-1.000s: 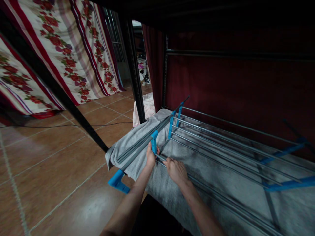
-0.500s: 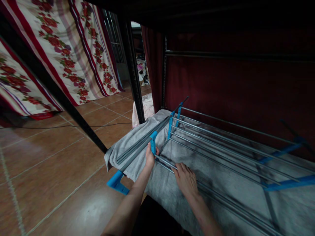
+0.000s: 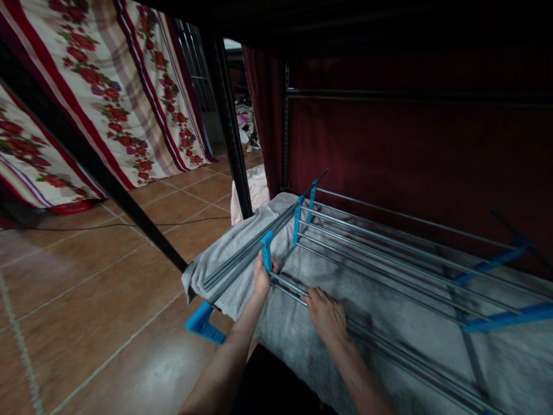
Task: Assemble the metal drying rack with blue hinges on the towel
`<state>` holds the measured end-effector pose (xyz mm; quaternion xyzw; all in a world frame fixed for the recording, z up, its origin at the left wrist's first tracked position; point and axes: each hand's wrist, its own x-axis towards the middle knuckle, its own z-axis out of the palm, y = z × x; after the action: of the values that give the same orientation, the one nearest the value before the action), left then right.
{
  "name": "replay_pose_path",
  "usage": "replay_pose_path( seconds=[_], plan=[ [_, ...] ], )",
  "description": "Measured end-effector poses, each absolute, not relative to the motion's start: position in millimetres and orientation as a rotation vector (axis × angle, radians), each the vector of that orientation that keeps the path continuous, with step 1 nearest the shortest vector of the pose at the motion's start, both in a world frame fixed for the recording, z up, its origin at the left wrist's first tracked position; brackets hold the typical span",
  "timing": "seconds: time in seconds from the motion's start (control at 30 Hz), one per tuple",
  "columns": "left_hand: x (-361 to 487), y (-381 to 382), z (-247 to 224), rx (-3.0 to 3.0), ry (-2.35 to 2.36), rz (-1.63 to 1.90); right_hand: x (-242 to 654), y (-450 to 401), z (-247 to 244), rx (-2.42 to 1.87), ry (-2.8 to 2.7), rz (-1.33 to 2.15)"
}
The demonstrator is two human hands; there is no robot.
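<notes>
A partly joined rack of grey metal tubes (image 3: 371,239) with blue plastic connectors lies on a grey blanket (image 3: 298,351). My left hand (image 3: 261,279) is closed around a blue connector (image 3: 266,251) at the rack's near left corner; some of its fingers are hidden behind that piece. To its right, my right hand (image 3: 325,311) is wrapped over a metal tube (image 3: 290,283) that runs into the same connector. A blue end piece (image 3: 205,324) sticks out past the blanket's edge, at the end of a grey side pole (image 3: 235,276).
Dark metal frame posts (image 3: 233,127) stand at the left, with a dark overhang above. A maroon curtain (image 3: 410,150) hangs behind the rack. Tiled floor (image 3: 108,323), a thin black cable (image 3: 129,225) and a flowered curtain (image 3: 116,104) lie to the left.
The view has shifted very slightly. Both hands keep their holds on the connector and the tube, with hardly any movement.
</notes>
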<state>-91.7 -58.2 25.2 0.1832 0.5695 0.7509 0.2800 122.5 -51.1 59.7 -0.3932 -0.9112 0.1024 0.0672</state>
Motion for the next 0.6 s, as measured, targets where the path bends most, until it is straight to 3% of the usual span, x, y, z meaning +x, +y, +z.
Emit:
replay_pose_path(
  seconds=[0.6],
  plan=[
    [-97,-60,21,0.544,1.578,1.987,150,-56,46,-1.097,-2.626,0.109]
  ],
)
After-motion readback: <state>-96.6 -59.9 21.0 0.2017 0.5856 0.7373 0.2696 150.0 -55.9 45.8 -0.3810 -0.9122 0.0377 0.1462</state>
